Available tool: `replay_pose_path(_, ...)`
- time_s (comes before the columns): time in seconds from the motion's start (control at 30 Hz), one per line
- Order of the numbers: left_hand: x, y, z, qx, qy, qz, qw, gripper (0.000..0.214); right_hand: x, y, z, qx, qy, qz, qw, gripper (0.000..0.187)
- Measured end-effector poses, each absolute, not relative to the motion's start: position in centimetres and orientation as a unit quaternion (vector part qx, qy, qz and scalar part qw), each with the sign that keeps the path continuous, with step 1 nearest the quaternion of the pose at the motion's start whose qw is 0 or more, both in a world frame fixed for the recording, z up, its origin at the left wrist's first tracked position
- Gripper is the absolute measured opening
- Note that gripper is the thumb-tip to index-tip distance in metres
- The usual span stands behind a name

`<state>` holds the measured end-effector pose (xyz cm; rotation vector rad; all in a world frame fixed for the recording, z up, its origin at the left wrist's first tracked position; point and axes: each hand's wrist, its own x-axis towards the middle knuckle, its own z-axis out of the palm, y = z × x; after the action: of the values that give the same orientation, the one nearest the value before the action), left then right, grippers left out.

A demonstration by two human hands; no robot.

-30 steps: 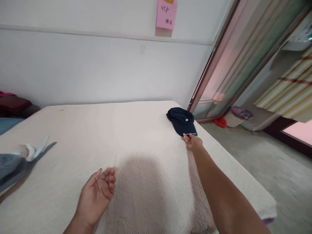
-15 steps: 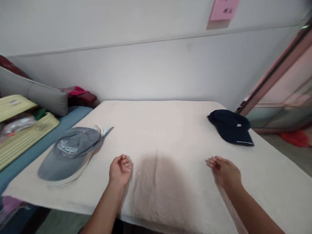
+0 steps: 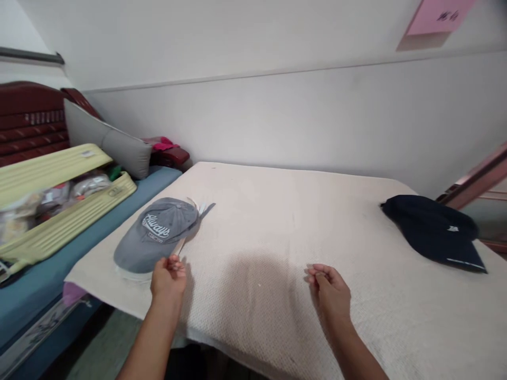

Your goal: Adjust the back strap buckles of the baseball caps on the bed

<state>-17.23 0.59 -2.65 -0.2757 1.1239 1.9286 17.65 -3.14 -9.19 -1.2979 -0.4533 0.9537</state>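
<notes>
A grey cap (image 3: 158,235) with white lettering lies on the left part of the cream cloth-covered table (image 3: 277,221). My left hand (image 3: 168,275) is at the cap's near right edge, with its fingers curled and pinched on the rim. My right hand (image 3: 331,292) rests on the cloth near the middle, its fingers curled together with nothing in them. A dark navy cap (image 3: 435,232) lies on the cloth at the far right, well away from both hands.
Left of the table is a blue surface holding an open pale-yellow case (image 3: 59,206) with bagged items, a grey cushion (image 3: 114,142) and red fabric (image 3: 166,150). A white wall runs behind, with a pink note (image 3: 435,13) at the top right.
The view has swung left. My right hand let go of the navy cap's brim and drew back to the middle. My left hand moved to the grey cap's edge and closed.
</notes>
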Motion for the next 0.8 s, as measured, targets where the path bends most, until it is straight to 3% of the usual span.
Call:
replay_pose_path(0.17, -17.9, 0.6, -3.1, -0.103, 0.456, 0.777, 0.422, 0.019, 17.3, -3.0, -9.1, -0.579, -0.23, 0.463, 0.63, 0.017)
replay_pose_path(0.8, -19.7, -1.9, -3.2, -0.108, 0.494, 0.794, 0.336, 0.016, 17.6, -3.1, -8.9, -0.567, -0.234, 0.493, 0.617, 0.015)
